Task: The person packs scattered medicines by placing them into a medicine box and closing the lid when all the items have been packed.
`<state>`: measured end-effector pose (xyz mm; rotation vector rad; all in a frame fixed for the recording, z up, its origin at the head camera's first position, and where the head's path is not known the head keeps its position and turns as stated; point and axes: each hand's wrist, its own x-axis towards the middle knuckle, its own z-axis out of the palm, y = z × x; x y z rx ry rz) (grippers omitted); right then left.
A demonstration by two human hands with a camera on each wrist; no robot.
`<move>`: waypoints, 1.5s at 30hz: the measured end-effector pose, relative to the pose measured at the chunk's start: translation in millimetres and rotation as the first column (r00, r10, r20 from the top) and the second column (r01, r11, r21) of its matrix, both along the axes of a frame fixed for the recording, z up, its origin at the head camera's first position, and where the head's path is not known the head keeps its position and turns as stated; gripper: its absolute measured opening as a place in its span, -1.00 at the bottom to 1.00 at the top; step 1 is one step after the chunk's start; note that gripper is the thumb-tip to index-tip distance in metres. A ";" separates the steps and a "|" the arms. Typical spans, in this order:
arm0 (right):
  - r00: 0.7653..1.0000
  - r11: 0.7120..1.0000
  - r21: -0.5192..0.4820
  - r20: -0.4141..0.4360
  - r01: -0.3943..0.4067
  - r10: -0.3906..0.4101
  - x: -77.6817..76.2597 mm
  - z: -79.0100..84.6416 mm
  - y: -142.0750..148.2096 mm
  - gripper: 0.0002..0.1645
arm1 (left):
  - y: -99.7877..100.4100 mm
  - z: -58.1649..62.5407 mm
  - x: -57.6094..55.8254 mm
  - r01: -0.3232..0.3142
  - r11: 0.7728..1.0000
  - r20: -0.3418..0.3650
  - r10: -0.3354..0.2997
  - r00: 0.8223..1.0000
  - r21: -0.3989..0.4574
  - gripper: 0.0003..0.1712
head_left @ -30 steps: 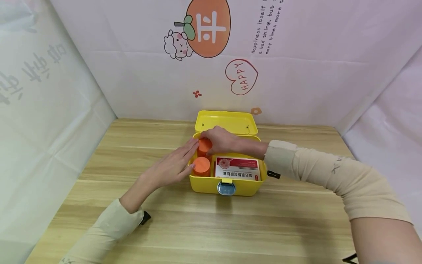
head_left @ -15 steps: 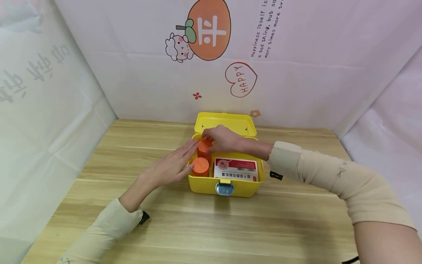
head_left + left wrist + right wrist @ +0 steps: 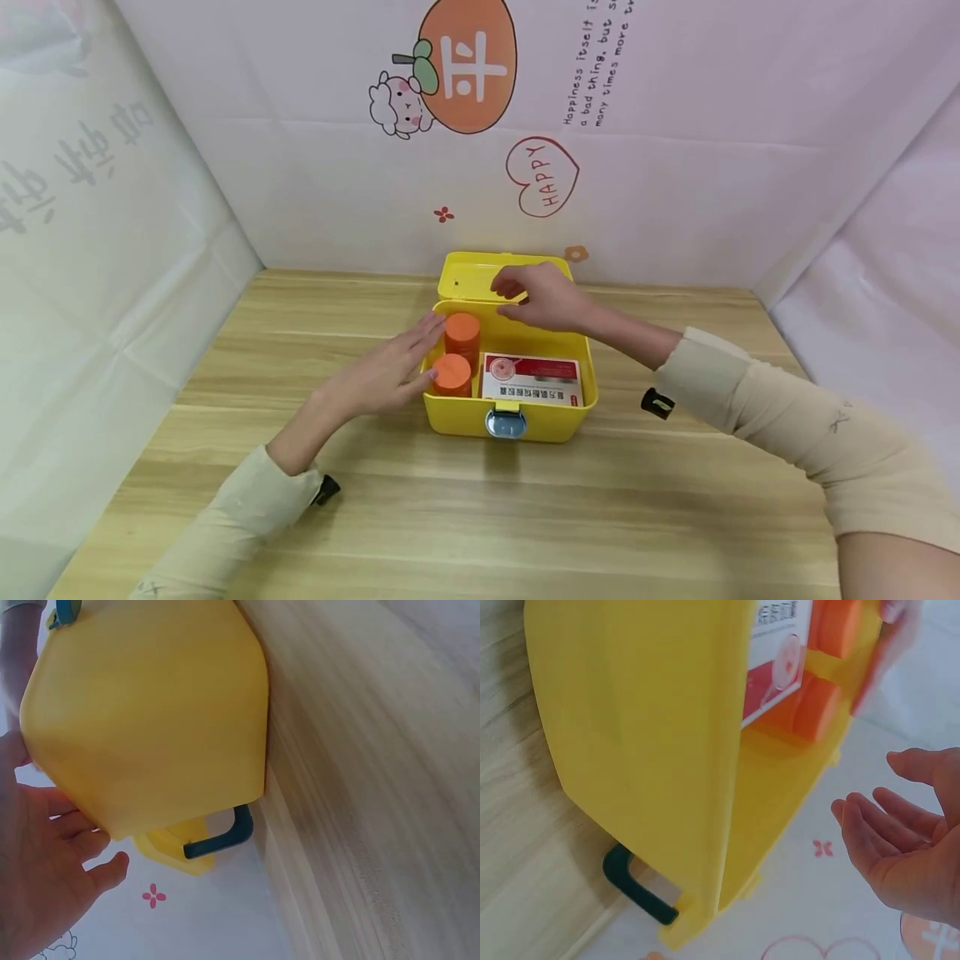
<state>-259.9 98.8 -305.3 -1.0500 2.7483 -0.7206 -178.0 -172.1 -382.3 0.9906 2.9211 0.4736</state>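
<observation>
A yellow lidded box [image 3: 450, 417] stands on the table with its lid [image 3: 468, 273] tipped back. Inside, along its left wall, are two orange-capped bottles, the rear one [image 3: 462, 329] and the front one [image 3: 452, 372]. Right of them lies a white and red medicine box [image 3: 531, 382]. My left hand [image 3: 386, 372] rests its fairly straight fingers on the box's left rim; in the left wrist view the fingers [image 3: 86, 834] touch the yellow wall. Above the rear of the box my right hand [image 3: 547, 296] hovers, fingers loosely bent, holding nothing; the right wrist view shows it apart from the box.
A wooden table [image 3: 480, 517] carries the box. White printed cloth [image 3: 337, 200] hangs behind and at both sides. A blue latch [image 3: 506, 423] sits on the box's front, and a dark green handle [image 3: 225, 838] sticks out at its back.
My right hand has let go of the rear orange-capped bottle and moved up and right, out of the box. The bottle stays in the rear left corner. My left hand has hardly moved.
</observation>
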 end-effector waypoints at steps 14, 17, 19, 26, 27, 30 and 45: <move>0.945 0.925 -0.205 0.131 0.321 -0.299 -19.7 -13.1 67.7 -0.53 | -11.3 -9.2 -24.7 -0.140 0.945 0.101 0.115 0.988 0.296 -0.27; 0.924 0.898 -0.235 0.189 0.371 -0.332 -26.2 -21.9 77.1 -0.50 | -11.2 -8.1 -35.3 -0.193 0.926 0.116 0.164 0.980 0.323 -0.28; 0.909 0.881 -0.247 0.217 0.404 -0.356 -30.3 -27.0 81.4 -0.50 | -9.9 -6.9 -42.2 -0.220 0.914 0.125 0.188 0.974 0.340 -0.29; 0.866 0.847 -0.260 0.336 0.464 -0.371 -39.4 -43.2 89.0 -0.34 | -4.9 -8.8 -61.0 -0.302 0.872 0.169 0.255 0.952 0.386 -0.33; 0.859 0.840 -0.271 0.359 0.469 -0.364 -39.9 -45.2 90.5 -0.31 | -3.8 -9.6 -64.1 -0.316 0.863 0.175 0.267 0.948 0.395 -0.34; 0.829 0.802 -0.335 0.459 0.495 -0.320 -39.9 -49.8 94.5 -0.25 | 0.7 -10.4 -72.9 -0.351 0.830 0.199 0.292 0.936 0.434 -0.33; 0.747 0.660 -0.477 0.634 0.581 -0.199 -42.1 -78.1 88.6 -0.33 | 17.9 -20.0 -95.7 -0.403 0.739 0.303 0.276 0.912 0.539 -0.45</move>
